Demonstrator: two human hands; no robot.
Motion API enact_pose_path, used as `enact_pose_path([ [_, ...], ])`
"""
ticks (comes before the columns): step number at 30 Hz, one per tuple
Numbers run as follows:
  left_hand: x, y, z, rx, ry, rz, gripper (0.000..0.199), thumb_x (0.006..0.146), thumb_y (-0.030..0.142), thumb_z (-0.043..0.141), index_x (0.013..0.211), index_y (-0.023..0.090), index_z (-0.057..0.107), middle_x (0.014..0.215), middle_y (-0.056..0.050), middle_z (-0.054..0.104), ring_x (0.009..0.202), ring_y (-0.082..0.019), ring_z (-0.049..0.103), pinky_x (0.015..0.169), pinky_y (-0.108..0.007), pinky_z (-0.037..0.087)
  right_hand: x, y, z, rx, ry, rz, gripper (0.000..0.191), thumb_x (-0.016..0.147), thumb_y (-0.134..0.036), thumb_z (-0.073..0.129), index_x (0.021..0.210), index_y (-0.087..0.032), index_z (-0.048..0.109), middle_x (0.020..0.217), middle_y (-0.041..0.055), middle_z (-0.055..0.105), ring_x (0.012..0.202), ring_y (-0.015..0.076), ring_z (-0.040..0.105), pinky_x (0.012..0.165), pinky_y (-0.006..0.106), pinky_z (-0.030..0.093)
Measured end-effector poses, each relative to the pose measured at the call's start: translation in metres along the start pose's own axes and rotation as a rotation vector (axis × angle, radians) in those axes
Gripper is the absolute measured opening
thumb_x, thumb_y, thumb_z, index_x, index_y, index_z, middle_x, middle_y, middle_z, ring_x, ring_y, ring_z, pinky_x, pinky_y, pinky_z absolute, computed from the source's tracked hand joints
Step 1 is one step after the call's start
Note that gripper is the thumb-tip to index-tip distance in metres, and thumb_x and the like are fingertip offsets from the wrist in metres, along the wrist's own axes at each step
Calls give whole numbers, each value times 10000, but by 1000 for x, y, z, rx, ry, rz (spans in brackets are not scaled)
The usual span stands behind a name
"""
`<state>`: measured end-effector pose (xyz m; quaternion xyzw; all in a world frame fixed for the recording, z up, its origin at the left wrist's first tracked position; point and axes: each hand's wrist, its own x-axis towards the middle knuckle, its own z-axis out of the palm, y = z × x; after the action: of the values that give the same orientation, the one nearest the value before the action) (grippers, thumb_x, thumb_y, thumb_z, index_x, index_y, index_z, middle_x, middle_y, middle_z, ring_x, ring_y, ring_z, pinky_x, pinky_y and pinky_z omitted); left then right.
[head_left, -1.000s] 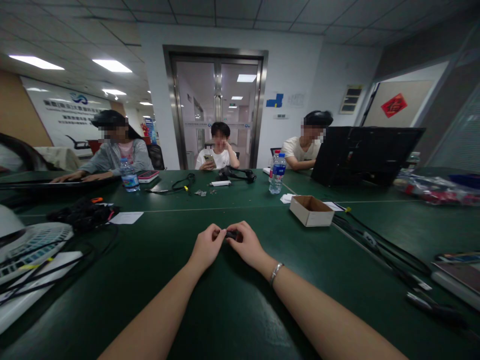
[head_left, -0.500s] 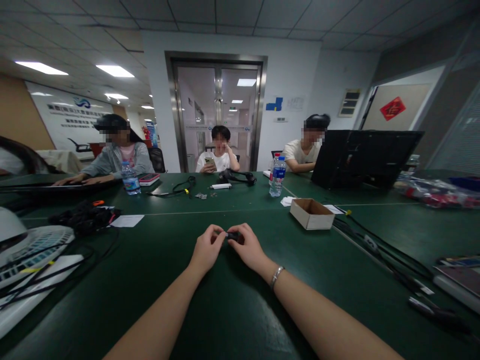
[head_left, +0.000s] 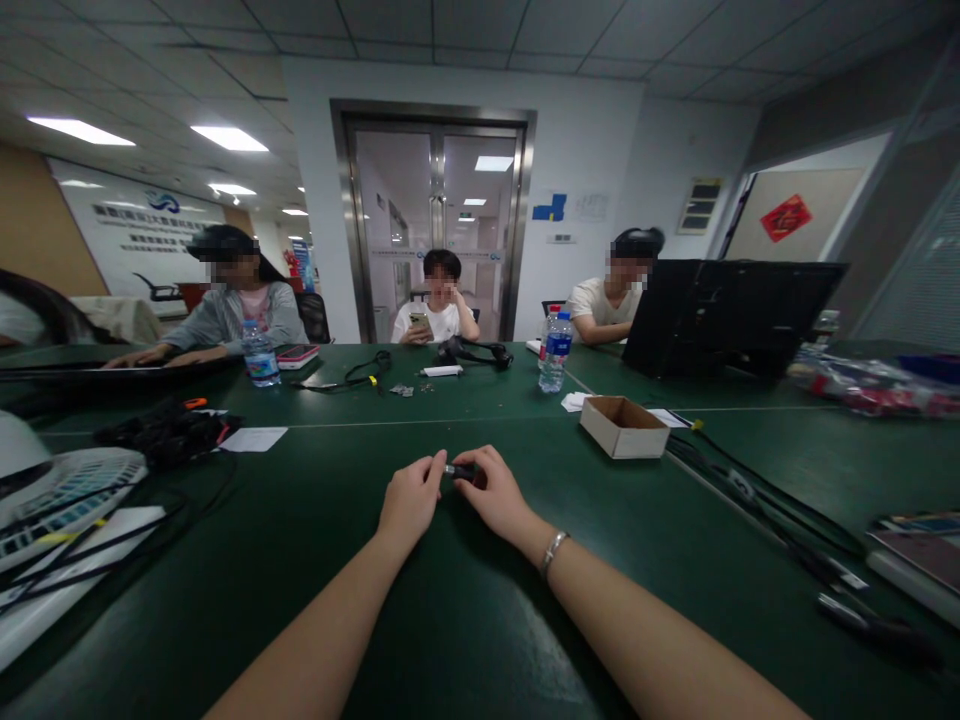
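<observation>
Above the green table [head_left: 480, 620], near the middle, my right hand [head_left: 491, 492] pinches a small black stick-like piece with a silvery metal end [head_left: 459, 471]. The piece lies roughly level, its metal end pointing left. It is too small for me to tell its exact kind. My left hand [head_left: 409, 498] is right beside that metal end, its thumb up close to it and its fingers drawn together. Whatever the left fingers hold, if anything, is hidden behind the hand. A metal bracelet is on my right wrist.
An open white box [head_left: 624, 428] stands ahead on the right, with cables [head_left: 739, 485] beyond it. Bottles [head_left: 555, 352] and a monitor [head_left: 724, 318] are farther back. On the left are a fan [head_left: 67, 500] and a black cable heap [head_left: 165, 432]. Three people sit opposite.
My left thumb and fingers have shifted slightly left and straightened, so the metal end of the small black piece now shows. My right hand has stayed almost still.
</observation>
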<state>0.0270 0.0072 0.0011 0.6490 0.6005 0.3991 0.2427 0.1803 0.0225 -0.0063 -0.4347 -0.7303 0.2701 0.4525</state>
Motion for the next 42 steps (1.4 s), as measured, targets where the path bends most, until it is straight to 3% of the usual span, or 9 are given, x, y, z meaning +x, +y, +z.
enact_pose_path([
  [6, -1, 1, 2, -91, 12, 55, 312, 821, 483, 480, 988, 240, 580, 787, -18, 668, 686, -167, 614, 596, -252, 408, 2, -2, -1, 8, 35, 47, 203, 717, -95, 615, 898, -185, 631, 899, 16, 512, 687, 108, 501, 645, 258, 463],
  [15, 2, -4, 2, -91, 5, 33, 369, 817, 531, 433, 736, 206, 587, 648, 3, 622, 616, -156, 575, 606, -258, 415, 1, 0, -1, 3, 8, 29, 215, 714, -104, 620, 914, -182, 630, 927, 21, 512, 685, 107, 507, 649, 263, 468],
  [27, 0, 0, 0, -20, -18, -14, 520, 820, 642, 341, 635, 205, 554, 515, 23, 537, 488, -147, 507, 510, -246, 325, 1, -2, 0, -12, 10, 21, 212, 708, -103, 627, 900, -193, 631, 905, 16, 515, 712, 118, 509, 657, 262, 462],
  [32, -1, 0, 0, -71, -8, -14, 478, 856, 599, 292, 793, 224, 582, 604, 19, 582, 536, -152, 542, 521, -244, 348, 0, -2, -1, -3, 6, 52, 209, 724, -108, 620, 921, -177, 633, 906, 18, 511, 678, 109, 500, 656, 262, 458],
  [37, 2, -5, 1, -83, 7, 82, 389, 861, 525, 362, 810, 213, 589, 687, 5, 592, 630, -159, 550, 574, -250, 385, 1, -1, -1, 1, 2, 52, 203, 727, -126, 624, 920, -188, 632, 909, 13, 511, 694, 112, 506, 656, 262, 462],
  [42, 8, -9, 2, -148, 57, 208, 261, 861, 392, 434, 887, 222, 629, 887, -25, 625, 835, -178, 577, 744, -284, 438, 2, 0, -1, 10, 18, 59, 188, 722, -134, 631, 904, -182, 632, 885, 10, 517, 675, 108, 500, 640, 258, 455],
])
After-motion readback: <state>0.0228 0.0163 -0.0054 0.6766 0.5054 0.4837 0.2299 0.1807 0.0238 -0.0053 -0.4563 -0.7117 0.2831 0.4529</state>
